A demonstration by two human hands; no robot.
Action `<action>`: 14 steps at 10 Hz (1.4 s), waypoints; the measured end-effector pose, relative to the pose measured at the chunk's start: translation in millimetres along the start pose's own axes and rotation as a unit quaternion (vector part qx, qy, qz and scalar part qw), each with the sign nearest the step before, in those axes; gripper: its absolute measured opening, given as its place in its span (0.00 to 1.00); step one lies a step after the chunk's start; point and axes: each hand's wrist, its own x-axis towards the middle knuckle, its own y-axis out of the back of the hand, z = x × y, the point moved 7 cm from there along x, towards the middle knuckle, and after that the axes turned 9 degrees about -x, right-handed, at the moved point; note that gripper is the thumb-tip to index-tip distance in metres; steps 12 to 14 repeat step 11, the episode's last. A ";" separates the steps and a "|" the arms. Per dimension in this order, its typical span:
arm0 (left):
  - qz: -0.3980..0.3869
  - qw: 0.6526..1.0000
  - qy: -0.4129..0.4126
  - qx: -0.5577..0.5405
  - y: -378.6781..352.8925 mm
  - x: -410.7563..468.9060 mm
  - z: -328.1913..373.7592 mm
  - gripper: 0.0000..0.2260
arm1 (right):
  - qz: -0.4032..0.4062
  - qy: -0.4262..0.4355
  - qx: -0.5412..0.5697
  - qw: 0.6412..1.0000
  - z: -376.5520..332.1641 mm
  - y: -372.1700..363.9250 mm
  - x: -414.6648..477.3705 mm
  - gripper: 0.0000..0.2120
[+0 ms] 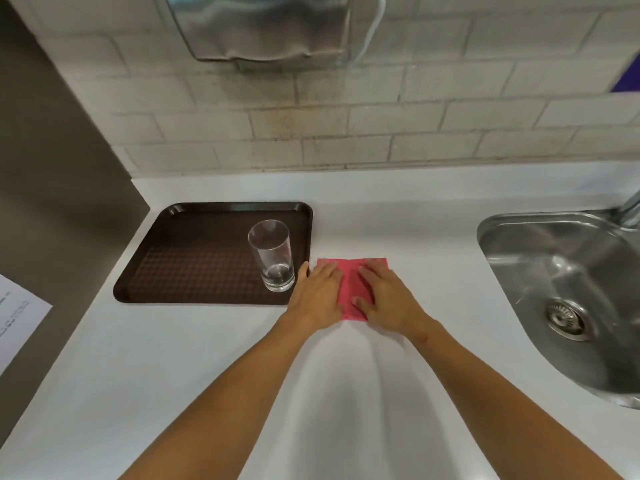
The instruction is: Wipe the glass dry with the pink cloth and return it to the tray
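Both forearms reached over the counter (pixel 381 216), left hand (pixel 317 294) and right hand (pixel 388 299) flat, fingers spread, on the cloth (pixel 351 289) (gripping nothing), while the glass (pixel 272 259) stood upright on the tray (pixel 194 251), wiping apparently not begun.

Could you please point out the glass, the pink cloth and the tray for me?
glass (pixel 273 261): head view, clear side wall.
pink cloth (pixel 353 285): head view, strip between the hands.
tray (pixel 194 258): head view, bare textured floor.

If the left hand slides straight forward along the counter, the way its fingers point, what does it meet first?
Probably nothing soon: the left hand points just right of the tray and glass, toward bare counter and the tiled wall. It may graze the tray's edge.
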 end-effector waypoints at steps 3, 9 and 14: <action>-0.126 0.991 -0.009 0.055 -6.8 25.9 -14.3 0.39 | -0.128 -0.033 -0.080 0.988 15.3 -26.3 25.3 0.48; -0.074 0.997 -0.016 0.012 -7.4 29.3 -19.5 0.39 | -0.126 -0.031 -0.083 0.988 20.8 -32.4 31.2 0.49; 0.034 0.993 -0.027 -0.112 11.8 -6.0 -6.9 0.24 | -0.080 -0.013 -0.101 0.992 7.2 0.2 14.4 0.39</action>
